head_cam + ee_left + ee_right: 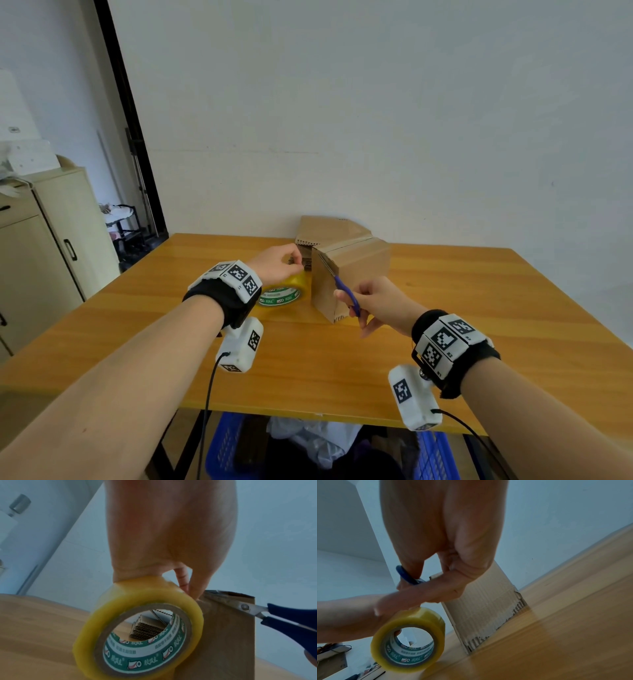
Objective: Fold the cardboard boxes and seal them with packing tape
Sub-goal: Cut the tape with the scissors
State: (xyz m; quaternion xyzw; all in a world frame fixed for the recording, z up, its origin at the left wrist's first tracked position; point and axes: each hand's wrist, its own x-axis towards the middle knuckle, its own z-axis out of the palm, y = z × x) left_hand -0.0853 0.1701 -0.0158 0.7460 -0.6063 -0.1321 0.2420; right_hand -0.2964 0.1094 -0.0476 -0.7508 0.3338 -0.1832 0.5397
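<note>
I have the folded cardboard box [349, 274] standing on the wooden worktop [445, 308], near its far edge by the wall. My left hand [277, 262] grips the yellow roll of packing tape [286, 291] just left of the box, its fingers [192, 588] curled and pinching at the box's upper left corner, where the tape end seems to meet the cardboard. My right hand [373, 303] grasps the blue-handled scissors [346, 291], fingers curled through the loops, with the metal blades slightly parted and laid against that same top corner in the left wrist view. Behind the box, a stack of flat cardboard sheets [329, 229] leans near the wall. A blue crate [226, 445] sits under the worktop, and a beige cabinet [44, 246] stands off to the left.
</note>
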